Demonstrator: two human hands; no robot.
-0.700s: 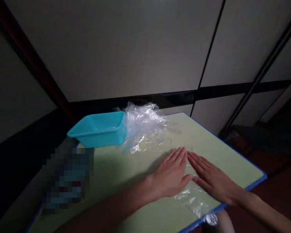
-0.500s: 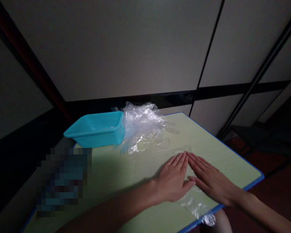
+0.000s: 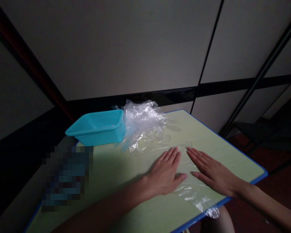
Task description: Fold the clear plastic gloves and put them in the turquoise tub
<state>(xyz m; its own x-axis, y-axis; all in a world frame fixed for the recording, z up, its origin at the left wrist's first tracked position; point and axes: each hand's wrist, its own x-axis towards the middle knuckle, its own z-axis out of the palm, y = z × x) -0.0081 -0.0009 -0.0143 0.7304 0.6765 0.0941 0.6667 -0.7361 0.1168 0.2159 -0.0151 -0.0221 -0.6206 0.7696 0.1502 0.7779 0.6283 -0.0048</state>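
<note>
My left hand (image 3: 166,173) lies flat on the table, palm down, fingers stretched out and thumb apart. My right hand (image 3: 212,171) rests flat to the right of it, its fingers also straight. Between and under the two hands spreads a thin clear plastic glove (image 3: 190,194), smoothed on the table top. Its crumpled end hangs over the near blue edge; part of it is hidden by the hands. Beyond my hands sits a loose pile of clear disposable plastic gloves (image 3: 145,121), with a few finger shapes sticking out on its right side.
A turquoise plastic basket (image 3: 102,131) stands at the back left, touching the glove pile. A pixelated item (image 3: 68,179) lies along the left edge. The pale green table (image 3: 126,168) has a blue rim, and a panelled cabinet (image 3: 131,48) rises behind it.
My hands have moved apart from each other, the left one to the left and the right one slightly right, baring the clear plastic between them.
</note>
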